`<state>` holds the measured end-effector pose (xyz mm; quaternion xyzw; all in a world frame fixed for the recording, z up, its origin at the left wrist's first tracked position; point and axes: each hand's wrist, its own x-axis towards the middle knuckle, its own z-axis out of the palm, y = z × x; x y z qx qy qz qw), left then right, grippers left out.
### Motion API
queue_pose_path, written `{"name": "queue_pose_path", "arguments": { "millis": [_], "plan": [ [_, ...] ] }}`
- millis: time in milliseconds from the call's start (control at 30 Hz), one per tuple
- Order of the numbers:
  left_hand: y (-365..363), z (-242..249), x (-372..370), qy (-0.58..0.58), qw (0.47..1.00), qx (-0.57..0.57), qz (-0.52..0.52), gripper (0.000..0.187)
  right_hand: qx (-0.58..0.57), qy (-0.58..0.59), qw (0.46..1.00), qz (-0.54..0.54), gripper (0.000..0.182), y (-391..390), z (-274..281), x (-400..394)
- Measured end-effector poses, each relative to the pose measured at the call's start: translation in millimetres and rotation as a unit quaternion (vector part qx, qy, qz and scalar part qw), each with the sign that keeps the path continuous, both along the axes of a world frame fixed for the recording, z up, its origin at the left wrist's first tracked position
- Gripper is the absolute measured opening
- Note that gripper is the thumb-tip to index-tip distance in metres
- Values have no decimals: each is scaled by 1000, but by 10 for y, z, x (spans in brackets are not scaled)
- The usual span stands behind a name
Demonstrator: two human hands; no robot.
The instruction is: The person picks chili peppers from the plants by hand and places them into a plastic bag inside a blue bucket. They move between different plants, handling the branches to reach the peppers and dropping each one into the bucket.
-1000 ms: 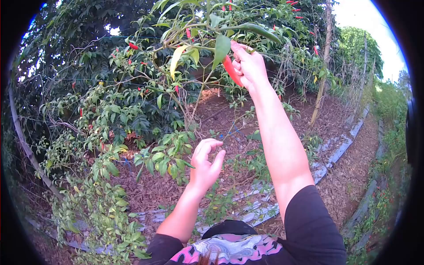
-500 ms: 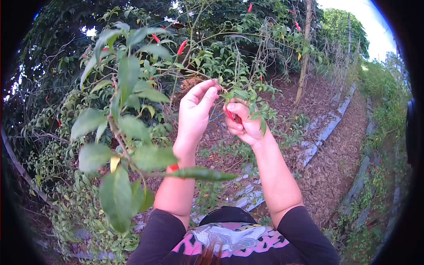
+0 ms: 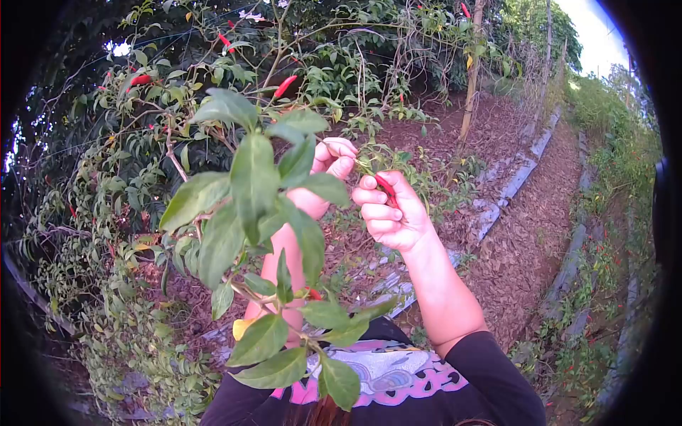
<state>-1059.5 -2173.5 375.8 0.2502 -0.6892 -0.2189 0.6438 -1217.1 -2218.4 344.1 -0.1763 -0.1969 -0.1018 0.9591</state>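
Closest to me, a leafy branch [image 3: 252, 184] hangs across my view, hiding part of my left forearm and hand. Below it is my dark shirt [image 3: 490, 376] with its pink and white print. Beyond the leaves, my left hand [image 3: 337, 165] has its fingers bent and its thumb brought near them, by a thin green stem [image 3: 364, 165]; I cannot tell whether they pinch it. Just beside it, my right hand [image 3: 399, 221] is curled closed around a red chilli [image 3: 386, 188], which lies between thumb and fingers, partly covered. Farther off, another red chilli [image 3: 285, 86] shows among the bushes, a wooden post [image 3: 470, 85] rises, and a grey strip [image 3: 508, 193] edges the leaf-strewn path [image 3: 522, 245].
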Motion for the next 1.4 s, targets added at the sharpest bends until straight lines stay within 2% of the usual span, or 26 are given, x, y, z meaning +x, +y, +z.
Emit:
{"name": "queue_pose_path", "arguments": {
  "millis": [167,300,500,567,733,800,900,933,967,1000,1033,1100,1167,1200,1233,1300,1333,1367,1400],
  "plan": [
    [65,-51,-5,-24,999,-13,26,4,42,8,999,24,22,68,-39,-15],
    [83,-92,133,-96,994,3,43,7,85,26,996,30,22,70,-46,-33],
    [87,-140,400,-83,990,53,-102,12,103,-11,994,35,20,-21,-145,-77],
    [130,-162,409,-50,992,91,-67,12,55,-27,998,5,20,-82,-191,-185],
    [105,-234,448,-7,996,76,46,7,-99,-9,993,-67,18,-60,-207,-428],
    [169,-244,426,10,991,102,86,6,-139,15,985,-106,16,-14,-85,-449],
    [205,-322,444,10,988,137,73,7,-194,34,968,-154,15,-59,163,-410],
    [175,-374,412,3,990,97,105,9,-215,48,960,-173,15,-64,284,-349],
    [225,-376,400,-19,982,130,139,9,-235,63,951,-193,16,-73,403,-282],
    [246,-422,414,-15,981,138,136,10,-262,70,941,-201,19,-87,519,-210],
    [262,-471,434,-11,980,147,134,10,-295,66,930,-210,15,-100,636,-125],
    [313,-545,442,-29,978,132,156,7,-362,75,885,-283,11,-46,863,25],
    [381,-619,469,-51,969,142,196,7,-438,86,819,-360,12,15,1069,185],
    [414,-652,478,-46,968,146,198,7,-538,106,714,-435,17,59,1158,239],
    [433,-695,494,-57,967,134,210,7,-611,54,593,-521,13,94,1204,345],
    [459,-763,532,-79,963,110,235,7,-678,4,545,-493,15,70,1195,565],
    [485,-779,538,-71,963,113,233,7,-762,50,390,-515,18,149,1248,536],
    [510,-783,541,-67,961,123,240,7,-778,14,322,-539,21,112,1164,635],
    [547,-773,530,-63,958,133,246,8,-784,18,290,-548,21,112,1094,702]
  ]
}}
